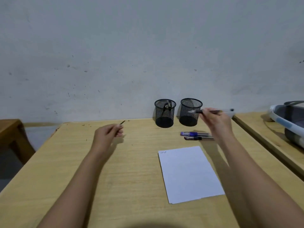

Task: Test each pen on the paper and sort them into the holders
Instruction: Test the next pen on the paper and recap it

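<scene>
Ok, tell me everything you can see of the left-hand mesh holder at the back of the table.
The left holder is a black wire-mesh cylinder with a round rim and a dark, solid-looking base. It stands upright on the wooden table at its far edge, close to the wall. The right holder is beside it, with a narrow gap between them. Inside, at least one dark pen leans against the mesh, its top about level with the rim; the exact count is unclear. Nothing else touches it.
</scene>
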The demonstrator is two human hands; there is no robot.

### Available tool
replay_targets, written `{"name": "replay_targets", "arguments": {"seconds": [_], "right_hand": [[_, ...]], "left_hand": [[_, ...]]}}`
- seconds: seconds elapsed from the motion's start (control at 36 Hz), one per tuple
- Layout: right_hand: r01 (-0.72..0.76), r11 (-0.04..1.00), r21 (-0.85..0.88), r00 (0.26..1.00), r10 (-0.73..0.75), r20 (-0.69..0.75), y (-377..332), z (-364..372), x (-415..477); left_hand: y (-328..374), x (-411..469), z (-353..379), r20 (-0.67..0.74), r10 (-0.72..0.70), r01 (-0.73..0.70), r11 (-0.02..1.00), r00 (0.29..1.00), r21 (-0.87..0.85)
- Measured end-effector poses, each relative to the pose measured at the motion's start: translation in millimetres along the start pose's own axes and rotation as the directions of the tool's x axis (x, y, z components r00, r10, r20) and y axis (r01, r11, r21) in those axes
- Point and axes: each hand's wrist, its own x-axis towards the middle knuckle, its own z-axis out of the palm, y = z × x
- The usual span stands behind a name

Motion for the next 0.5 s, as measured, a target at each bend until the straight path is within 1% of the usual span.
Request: {"name": "replay_targets", "arguments": {"seconds": [0.06, 0.14, 0.19, 0.25, 0.31, 0.39, 0.5], "right_hand": [[-0.006, 1.000, 0.004, 1.000, 0.006, 0.026, -4.6, -10.8, -0.8], [-0.048, 0.995, -0.084, 0.995, 0.055, 0.078, 8.5, 2.3, -11.5], [-0.054, 0.982, -0.179, 0.992, 0.073, 0.102, 21.7, 12.7, -17.8], [-0.018, 0.953, -0.302, 0.989, 0.062, 0.136, 31.9, 18.6, -23.2], [0.008, 0.917, -0.398, 0.985, 0.062, 0.163, 38.1, 20.9, -28.0], [0.010, 0.909, -0.418, 0.978, 0.077, 0.191, 44.3, 23.2, -32.9], [-0.040, 0.917, -0.397, 0.961, 0.144, 0.236, 48.8, 27.4, -36.4]], "left_hand": [[-9.7, 2.1, -12.6, 0.014, -0.011, 0.010, 0.997, 1.000, 0.083], [-18.4, 2.0, 3.1, 0.113, -0.048, 0.028, 0.985, 0.992, 0.168], [-22.2, -1.3, 18.0, 0.168, -0.050, 0.015, 0.979, 0.985, 0.204], [-25.7, -5.0, 27.5, 0.247, -0.053, -0.010, 0.969, 0.968, 0.248], [-28.8, -7.0, 31.3, 0.317, -0.025, -0.095, 0.929, 0.948, 0.357], [-32.7, -8.4, 33.8, 0.358, 0.038, -0.209, 0.866, 0.933, 0.454], [-34.9, -7.5, 39.5, 0.321, 0.069, -0.239, 0.817, 0.944, 0.525]]}}
